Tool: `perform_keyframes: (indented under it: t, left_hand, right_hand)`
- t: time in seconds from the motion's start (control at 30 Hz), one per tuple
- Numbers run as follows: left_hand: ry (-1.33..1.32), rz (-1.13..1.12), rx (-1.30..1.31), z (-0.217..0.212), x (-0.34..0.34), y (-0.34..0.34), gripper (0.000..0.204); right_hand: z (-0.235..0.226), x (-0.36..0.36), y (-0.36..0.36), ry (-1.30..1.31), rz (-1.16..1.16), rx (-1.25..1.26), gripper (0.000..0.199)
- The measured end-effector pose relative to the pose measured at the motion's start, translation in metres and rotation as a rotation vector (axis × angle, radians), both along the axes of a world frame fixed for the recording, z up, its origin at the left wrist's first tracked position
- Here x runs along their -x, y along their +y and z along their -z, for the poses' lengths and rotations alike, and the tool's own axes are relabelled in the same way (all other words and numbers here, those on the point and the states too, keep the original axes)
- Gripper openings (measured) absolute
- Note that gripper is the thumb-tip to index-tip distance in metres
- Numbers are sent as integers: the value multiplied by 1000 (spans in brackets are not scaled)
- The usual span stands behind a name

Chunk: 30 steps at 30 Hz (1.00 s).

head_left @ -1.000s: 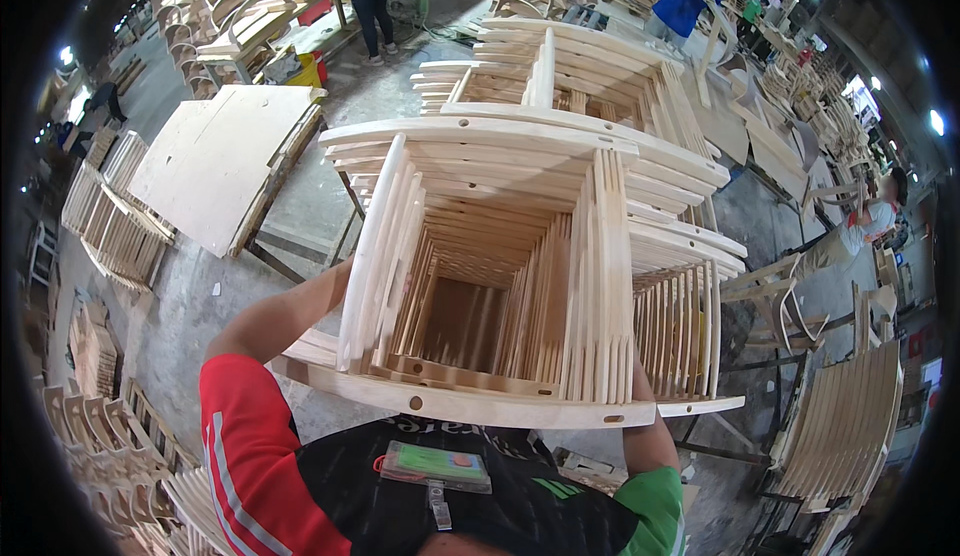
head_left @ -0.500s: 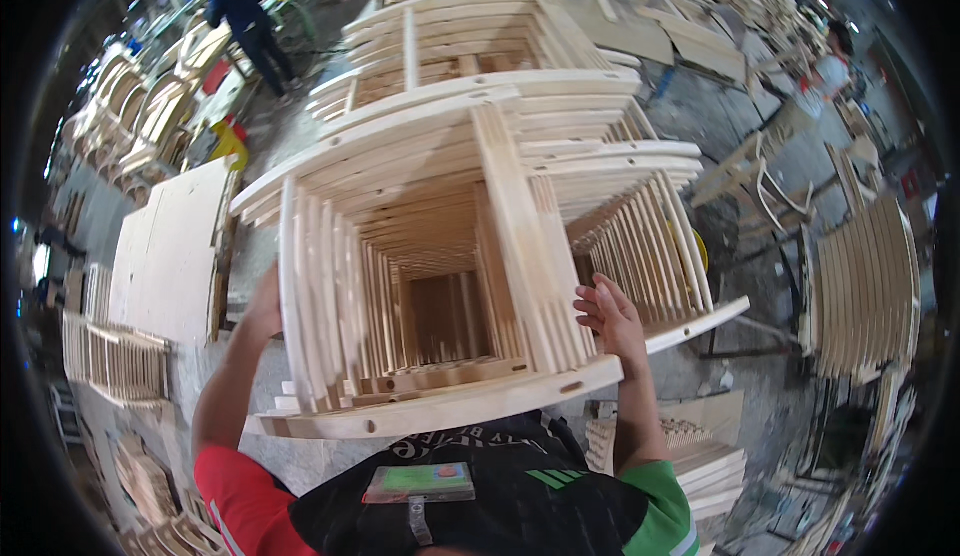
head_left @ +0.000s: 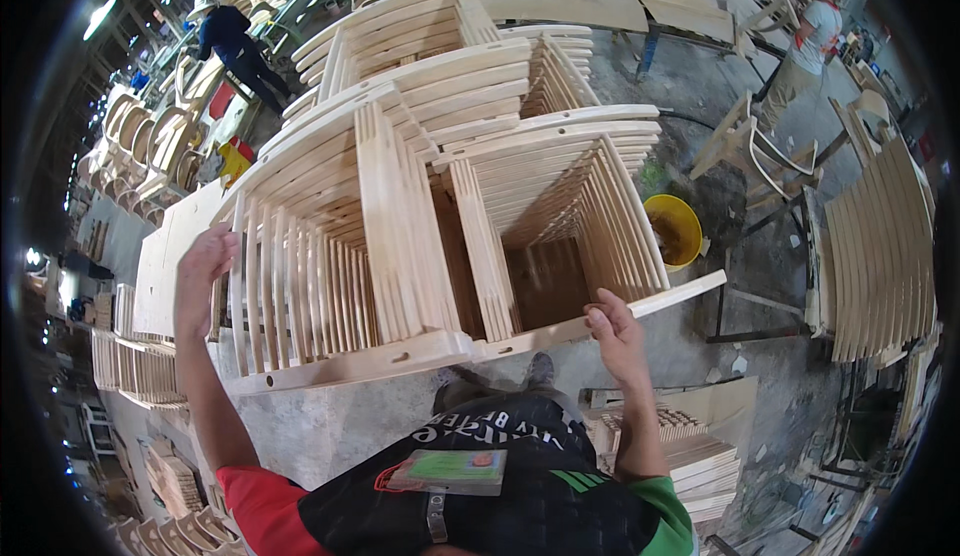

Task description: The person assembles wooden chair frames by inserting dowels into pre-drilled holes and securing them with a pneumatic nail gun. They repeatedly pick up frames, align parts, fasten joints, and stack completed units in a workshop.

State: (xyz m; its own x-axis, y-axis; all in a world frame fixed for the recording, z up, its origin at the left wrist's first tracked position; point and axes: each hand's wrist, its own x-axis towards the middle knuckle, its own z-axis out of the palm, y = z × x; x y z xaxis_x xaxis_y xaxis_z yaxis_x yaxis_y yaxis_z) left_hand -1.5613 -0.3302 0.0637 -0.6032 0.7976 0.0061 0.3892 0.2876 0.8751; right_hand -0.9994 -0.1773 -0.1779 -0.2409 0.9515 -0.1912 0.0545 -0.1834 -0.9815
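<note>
Two side-by-side stacks of pale, unpainted wooden frames with slatted sides fill the middle. My left hand point(head_left: 207, 256) is raised at the outer left edge of the left stack point(head_left: 412, 241), its fingers loosely bent and apart, holding nothing. My right hand point(head_left: 617, 332) is by the front rail of the right stack point(head_left: 632, 218), thumb and fingers apart. Whether its fingertips touch that rail I cannot tell. The front rail of the left stack's top frame overlaps the other stack near the middle.
More stacked frames point(head_left: 400, 31) stand behind. A yellow bucket point(head_left: 673, 231) is on the floor at the right. Slatted wooden pieces point(head_left: 880, 256) stand far right, and a flat board point(head_left: 180, 246) leans left. One person point(head_left: 238, 44) works back left, another point(head_left: 812, 41) back right.
The stacks appear further left, with more of the right one and the yellow bucket showing. My right hand has left the left stack's side for the right stack's front; my left hand is higher.
</note>
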Motion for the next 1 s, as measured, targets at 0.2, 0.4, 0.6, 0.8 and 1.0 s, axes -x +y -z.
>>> perform_keyframes:
  t: [0.2,0.4,0.6,0.8,1.0]
  left_hand:
    - [276,388,336,19,-79,63,50]
    - [296,465,306,41,-85,85,55]
    - [524,269,335,46,-47,70,53]
    - [308,-176,178,86,109,-5,53]
    - [-16,-344,451,131,194,-43,55]
  right_hand:
    - [2,-89,-13,-97,172,-1,55]
    - [5,-114,-57,-82,239,109,54]
    - [-3,-71,-72,153,151,327,49]
    - [-33,48,-36,409,-134,216,52]
    - [-33,177,22,181,-259,216,63]
